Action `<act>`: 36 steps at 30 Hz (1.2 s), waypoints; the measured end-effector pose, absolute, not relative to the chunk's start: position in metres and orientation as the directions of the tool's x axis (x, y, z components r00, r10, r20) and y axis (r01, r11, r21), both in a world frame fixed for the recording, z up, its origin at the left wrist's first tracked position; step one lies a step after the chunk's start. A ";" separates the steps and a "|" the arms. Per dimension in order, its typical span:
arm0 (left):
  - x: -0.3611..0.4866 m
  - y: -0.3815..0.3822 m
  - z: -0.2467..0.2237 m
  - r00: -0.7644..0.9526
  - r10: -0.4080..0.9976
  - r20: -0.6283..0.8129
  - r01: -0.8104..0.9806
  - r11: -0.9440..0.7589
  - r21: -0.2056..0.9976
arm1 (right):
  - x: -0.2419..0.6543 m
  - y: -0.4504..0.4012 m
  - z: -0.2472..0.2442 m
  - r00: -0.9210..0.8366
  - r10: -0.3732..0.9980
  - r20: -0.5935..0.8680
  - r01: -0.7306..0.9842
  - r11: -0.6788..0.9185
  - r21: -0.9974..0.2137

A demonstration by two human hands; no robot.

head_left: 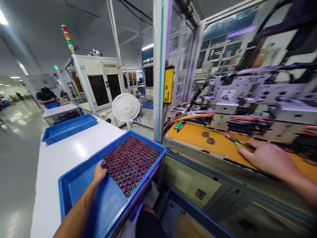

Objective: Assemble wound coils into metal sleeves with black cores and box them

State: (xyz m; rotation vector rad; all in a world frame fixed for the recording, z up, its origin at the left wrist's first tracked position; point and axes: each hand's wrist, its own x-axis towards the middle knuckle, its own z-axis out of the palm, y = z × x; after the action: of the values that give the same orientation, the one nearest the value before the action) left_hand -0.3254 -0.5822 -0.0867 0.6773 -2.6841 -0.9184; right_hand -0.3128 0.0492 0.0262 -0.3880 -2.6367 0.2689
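My left hand [99, 170] is inside a blue tray [81, 191], its fingers curled against the near-left edge of a dense layer of small red, dark and gold parts [131, 162]. Whatever lies between those fingertips is hidden. On the right, my right hand [268, 157] grips a small pair of pliers [236, 142] with dark and yellow-green handles, just over the orange worktop [193, 135]. Left of the pliers' tip lie two round copper-coloured coil parts [211, 140]. Blur hides the fine detail of the pliers.
Machine blocks with cables [225, 112] line the back of the worktop. A frame post [160, 72] stands between tray and machine. A white fan [125, 107] is behind the tray; another blue tray [70, 129] lies on the white table [47, 185]. Below is a blue bin [195, 215].
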 end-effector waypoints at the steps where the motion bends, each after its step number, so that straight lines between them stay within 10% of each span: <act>1: -0.323 -0.576 -0.078 -0.875 -0.474 0.100 -0.324 0.726 0.607 | -0.307 0.042 0.032 -0.874 0.312 0.373 0.238 0.943 -0.233; 9: -0.377 -0.409 0.033 -0.893 0.097 0.439 0.339 0.788 0.514 | -0.293 0.030 0.048 -0.894 0.354 0.275 0.325 0.935 -0.144; 14: -0.389 -0.231 0.059 -0.808 0.427 0.406 0.586 0.650 0.484 | -0.288 0.033 0.050 -0.897 0.326 0.300 0.293 0.944 -0.151; 25: -0.369 -0.118 0.049 -0.814 0.300 0.497 0.543 0.697 0.468 | -0.292 0.039 0.050 -0.852 0.355 0.384 0.239 0.917 -0.318; 36: -0.241 -0.233 0.057 -0.218 0.417 0.882 0.937 0.342 0.070 | -0.248 0.008 0.062 -0.877 0.239 0.417 -0.188 0.628 -0.755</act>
State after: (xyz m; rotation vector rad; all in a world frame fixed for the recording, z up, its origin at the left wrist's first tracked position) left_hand -0.2412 -0.2330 0.0566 -1.1999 -1.7954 -0.8088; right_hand -0.2479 0.0075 0.0621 -0.0401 -2.3654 1.1751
